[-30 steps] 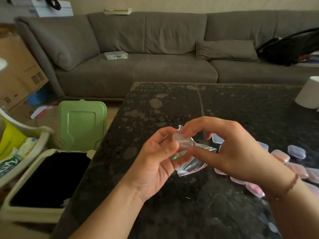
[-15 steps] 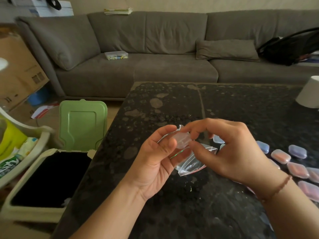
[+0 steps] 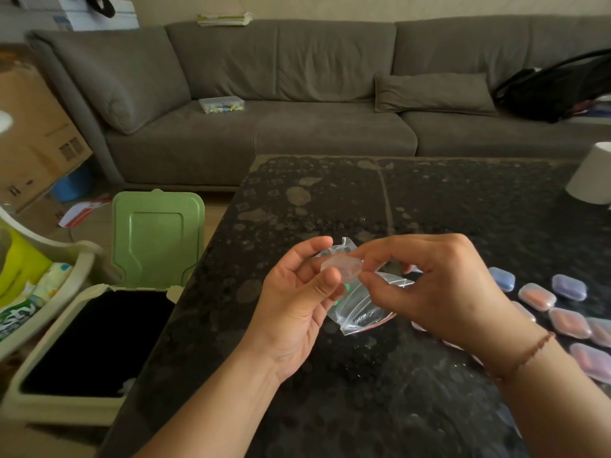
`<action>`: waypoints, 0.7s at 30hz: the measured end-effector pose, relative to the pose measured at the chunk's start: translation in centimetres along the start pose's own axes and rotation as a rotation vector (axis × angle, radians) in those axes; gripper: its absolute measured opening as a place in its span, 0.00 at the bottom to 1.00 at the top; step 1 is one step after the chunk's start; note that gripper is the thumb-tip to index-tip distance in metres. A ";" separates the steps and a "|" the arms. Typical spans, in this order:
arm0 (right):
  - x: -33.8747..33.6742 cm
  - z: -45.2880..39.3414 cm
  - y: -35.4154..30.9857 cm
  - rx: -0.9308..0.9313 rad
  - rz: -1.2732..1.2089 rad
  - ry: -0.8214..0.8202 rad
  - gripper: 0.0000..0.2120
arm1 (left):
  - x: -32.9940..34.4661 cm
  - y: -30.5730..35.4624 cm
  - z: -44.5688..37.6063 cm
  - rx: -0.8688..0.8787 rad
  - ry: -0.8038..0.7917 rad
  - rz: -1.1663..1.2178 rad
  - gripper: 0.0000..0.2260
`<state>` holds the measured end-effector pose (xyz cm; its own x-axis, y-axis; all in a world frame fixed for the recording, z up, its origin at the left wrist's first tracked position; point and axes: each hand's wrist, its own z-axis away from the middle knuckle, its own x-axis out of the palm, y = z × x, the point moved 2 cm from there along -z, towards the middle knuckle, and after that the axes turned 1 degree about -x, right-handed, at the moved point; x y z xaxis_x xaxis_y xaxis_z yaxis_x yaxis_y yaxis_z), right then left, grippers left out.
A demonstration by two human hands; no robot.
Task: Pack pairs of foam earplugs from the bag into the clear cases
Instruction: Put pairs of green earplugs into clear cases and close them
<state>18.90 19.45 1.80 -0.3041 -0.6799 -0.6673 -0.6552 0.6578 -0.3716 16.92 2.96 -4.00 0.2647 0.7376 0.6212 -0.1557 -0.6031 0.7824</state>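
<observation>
A small clear case (image 3: 342, 268) is held above the dark table (image 3: 330, 200). My left hand (image 3: 297, 302) pinches its left end between thumb and fingers. My right hand (image 3: 439, 289) pinches its right end with thumb and forefinger. Under both hands lies a clear zip bag (image 3: 363, 305) with a red strip along its edge, and something green shows through it. Several closed cases holding pink, orange and blue earplugs (image 3: 535, 295) lie on the table to the right, partly hidden by my right wrist.
A bin with an upright green lid (image 3: 155, 236) stands open left of the table. A white cup (image 3: 591, 173) sits at the table's far right. A grey sofa (image 3: 264, 94) runs behind, with a small plastic box (image 3: 221, 104) on its seat.
My right hand has drawn slightly to the right, uncovering more of the filled cases. The clear case has tilted a little between the two hands.
</observation>
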 end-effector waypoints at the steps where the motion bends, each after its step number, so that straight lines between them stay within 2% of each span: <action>1: 0.1 0.0 0.1 0.007 -0.001 -0.001 0.07 | 0.0 0.1 0.0 0.004 0.002 -0.013 0.37; 5: 0.2 0.1 0.1 0.026 0.002 -0.007 0.08 | -0.1 0.3 0.1 0.025 -0.005 -0.067 0.37; 10: 0.1 0.0 0.0 0.104 -0.019 -0.038 0.10 | 0.2 1.1 0.1 0.037 -0.032 -0.358 0.28; 13: -0.6 -0.2 0.4 0.202 0.129 -0.086 0.08 | -0.3 1.5 -0.2 -0.023 0.081 -0.278 0.23; 15: -1.7 0.0 1.4 0.354 0.285 -0.310 0.04 | -1.2 1.4 -0.5 -0.067 0.204 -0.144 0.17; 18: -1.5 0.9 1.8 0.480 0.316 -0.798 0.09 | -1.9 0.8 -0.9 -0.109 0.353 -0.033 0.09; 19: -0.9 1.3 1.8 0.496 0.281 -0.880 0.09 | -2.0 0.5 -1.0 -0.121 0.396 -0.016 0.08; 21: 0.8 1.8 2.0 0.518 0.240 -0.892 0.11 | -2.2 -0.1 -1.3 -0.121 0.479 -0.011 0.08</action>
<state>18.61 20.81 -0.58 0.3689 -0.1682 -0.9141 -0.2065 0.9441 -0.2571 15.16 1.77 -5.40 -0.1960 0.8174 0.5418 -0.2718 -0.5761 0.7709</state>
